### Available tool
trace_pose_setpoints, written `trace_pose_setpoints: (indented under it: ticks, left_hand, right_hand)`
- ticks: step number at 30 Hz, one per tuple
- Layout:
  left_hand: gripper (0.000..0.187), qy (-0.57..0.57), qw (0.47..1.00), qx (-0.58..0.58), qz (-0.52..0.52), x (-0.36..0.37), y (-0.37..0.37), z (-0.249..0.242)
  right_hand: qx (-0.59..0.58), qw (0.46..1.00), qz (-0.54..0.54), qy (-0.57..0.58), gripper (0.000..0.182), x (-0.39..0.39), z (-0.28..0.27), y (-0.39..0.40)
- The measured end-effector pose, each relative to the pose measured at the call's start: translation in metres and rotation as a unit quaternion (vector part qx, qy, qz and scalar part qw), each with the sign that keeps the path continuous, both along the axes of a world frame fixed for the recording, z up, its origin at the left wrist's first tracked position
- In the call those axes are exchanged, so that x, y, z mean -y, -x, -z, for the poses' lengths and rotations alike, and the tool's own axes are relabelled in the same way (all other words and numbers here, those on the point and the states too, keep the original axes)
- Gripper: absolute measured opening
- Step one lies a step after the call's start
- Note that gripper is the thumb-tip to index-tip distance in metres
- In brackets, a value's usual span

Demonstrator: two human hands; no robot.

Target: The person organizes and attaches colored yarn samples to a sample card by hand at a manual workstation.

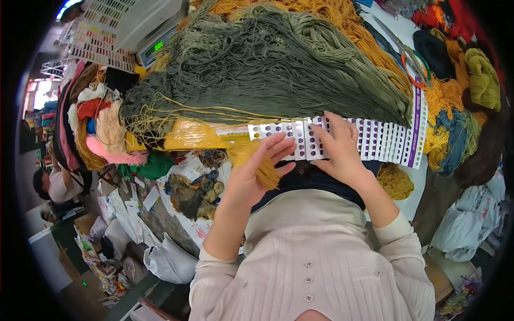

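Observation:
My left hand (256, 170) holds a bundle of mustard-yellow thread (269, 175), which passes across the palm behind the thumb. Long yellow strands (209, 113) stretch leftward over the dark yarn just beyond it. In front of both hands lies a row of overlapping white cards (292, 130) punched with round holes, purple showing through. My right hand (342, 152) rests over these cards, fingers spread, thumb near their close edge and fingertips by the far edge. Beneath the strands is a shiny yellow packet (193, 135), left of the cards.
A large heap of dark green yarn (267, 69) covers the table beyond the cards. Scissors (409, 59) with orange and green handles lie at right near yarn skeins (455, 134). A scale (155, 45) stands back left. White bags (168, 259) sit on the floor. Another person (61, 187) is at far left.

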State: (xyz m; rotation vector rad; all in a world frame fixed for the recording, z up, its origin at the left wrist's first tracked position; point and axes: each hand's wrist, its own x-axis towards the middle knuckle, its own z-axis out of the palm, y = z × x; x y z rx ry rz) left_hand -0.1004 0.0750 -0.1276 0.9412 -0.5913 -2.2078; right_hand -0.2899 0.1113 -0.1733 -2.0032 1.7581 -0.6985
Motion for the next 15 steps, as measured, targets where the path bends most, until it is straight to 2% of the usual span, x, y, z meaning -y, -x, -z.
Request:
trace_pose_setpoints:
  ticks: [2, 3, 4, 6, 7, 10, 12, 15]
  left_hand:
    - [0.049, -0.013, 1.000, -0.004, 0.000, -0.002, 0.002, 0.005]
    - [0.050, -0.026, 1.000, -0.014, -0.006, -0.004, 0.005, 0.004]
    - [0.051, -0.038, 0.999, -0.024, -0.011, -0.006, 0.008, 0.004]
    - [0.054, -0.033, 0.999, -0.033, -0.001, -0.008, 0.012, 0.007]
    - [0.052, -0.029, 0.998, -0.049, 0.013, -0.009, 0.012, 0.008]
    - [0.051, -0.017, 0.995, -0.092, 0.029, -0.009, 0.015, 0.003]
    - [0.050, -0.031, 0.987, -0.154, 0.042, -0.006, 0.012, 0.001]
    - [0.056, -0.003, 0.985, -0.164, 0.052, -0.007, 0.015, 0.008]
  right_hand:
    - [0.113, 0.993, 0.034, -0.009, 0.050, -0.002, -0.009, -0.004]
    - [0.211, 0.977, 0.013, 0.032, 0.032, 0.003, -0.010, -0.006]
    - [0.333, 0.942, 0.023, -0.039, 0.027, 0.002, -0.014, -0.012]
    - [0.551, 0.815, 0.044, -0.176, 0.016, 0.000, -0.026, -0.031]
    - [0.555, 0.807, 0.053, -0.197, 0.010, 0.001, -0.027, -0.043]
    - [0.605, 0.744, 0.071, -0.276, 0.011, 0.004, -0.035, -0.041]
    - [0.621, 0.739, 0.053, -0.255, 0.011, 0.003, -0.029, -0.036]
    - [0.644, 0.721, 0.059, -0.248, 0.011, 0.001, -0.030, -0.032]
